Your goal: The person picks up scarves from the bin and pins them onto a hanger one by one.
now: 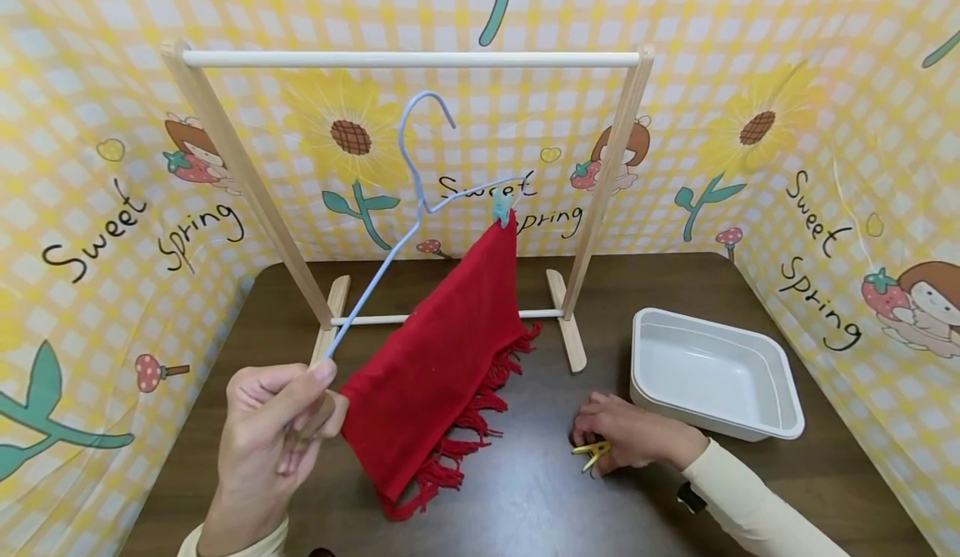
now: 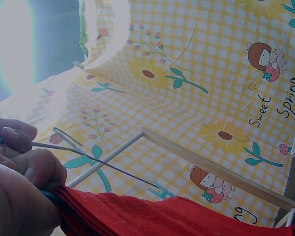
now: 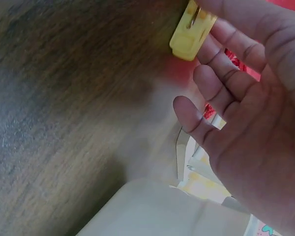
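Note:
My left hand grips one end of a light blue wire hanger together with the near corner of a red fringed scarf. The hanger's hook points up. A teal clothespin clips the scarf to the hanger's far end, and the fringe hangs down over the table. Low at the table, right of the scarf, my right hand pinches a yellow clothespin between thumb and index finger. In the right wrist view its other fingers are loosely bent.
A wooden rack with a white top rod stands behind the scarf on the brown table. To the right, beyond my right hand, sits a white plastic tub. Yellow checked cloth encloses the back and sides.

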Motion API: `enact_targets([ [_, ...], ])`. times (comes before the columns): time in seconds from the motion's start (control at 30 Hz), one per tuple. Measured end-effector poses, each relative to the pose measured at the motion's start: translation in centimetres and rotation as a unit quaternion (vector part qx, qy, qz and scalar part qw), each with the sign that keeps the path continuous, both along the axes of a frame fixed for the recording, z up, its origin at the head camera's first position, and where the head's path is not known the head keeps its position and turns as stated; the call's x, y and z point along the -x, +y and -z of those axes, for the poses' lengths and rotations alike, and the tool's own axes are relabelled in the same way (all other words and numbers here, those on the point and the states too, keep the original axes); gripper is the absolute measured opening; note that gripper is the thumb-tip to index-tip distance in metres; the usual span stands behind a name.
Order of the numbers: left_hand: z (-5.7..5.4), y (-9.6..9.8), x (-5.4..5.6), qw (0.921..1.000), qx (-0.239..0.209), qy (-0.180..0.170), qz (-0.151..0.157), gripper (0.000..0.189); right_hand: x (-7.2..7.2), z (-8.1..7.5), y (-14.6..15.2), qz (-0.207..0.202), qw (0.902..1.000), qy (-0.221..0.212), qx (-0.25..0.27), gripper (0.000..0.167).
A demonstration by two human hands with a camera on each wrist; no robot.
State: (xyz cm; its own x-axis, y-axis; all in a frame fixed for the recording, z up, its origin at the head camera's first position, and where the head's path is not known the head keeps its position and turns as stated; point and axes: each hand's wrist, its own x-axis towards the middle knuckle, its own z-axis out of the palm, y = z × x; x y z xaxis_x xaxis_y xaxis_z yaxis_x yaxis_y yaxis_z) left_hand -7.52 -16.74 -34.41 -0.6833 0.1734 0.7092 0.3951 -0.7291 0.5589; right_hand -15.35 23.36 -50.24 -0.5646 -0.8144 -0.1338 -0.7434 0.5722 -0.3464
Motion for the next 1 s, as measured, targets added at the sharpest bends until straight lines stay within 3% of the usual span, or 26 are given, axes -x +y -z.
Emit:
enact_targets([
  [0.33,0.2,0.0,0.0,1.0,-0.007,0.001,0.006,0.05,-0.4,0.5,-0.6,-0.032,0.9961,0.082,-0.011,0.041],
  [0.67,0.3,0.1,-0.1,1.0,-0.007,-0.003,0.001,0.05,-0.5,0.3,-1.0,-0.021,0.996,0.085,-0.018,0.036],
  [0.87,0.3,0.1,-0.1,1.0,-0.002,-0.007,-0.005,0.049,-0.4,-0.3,-1.0,-0.01,0.9973,0.07,0.019,0.029],
  [1.0,0.4,0.0,-0.1,0.9999,-0.004,-0.009,-0.006,0.049,-0.2,-0.5,-1.1,-0.02,0.9948,0.09,0.045,0.028],
])
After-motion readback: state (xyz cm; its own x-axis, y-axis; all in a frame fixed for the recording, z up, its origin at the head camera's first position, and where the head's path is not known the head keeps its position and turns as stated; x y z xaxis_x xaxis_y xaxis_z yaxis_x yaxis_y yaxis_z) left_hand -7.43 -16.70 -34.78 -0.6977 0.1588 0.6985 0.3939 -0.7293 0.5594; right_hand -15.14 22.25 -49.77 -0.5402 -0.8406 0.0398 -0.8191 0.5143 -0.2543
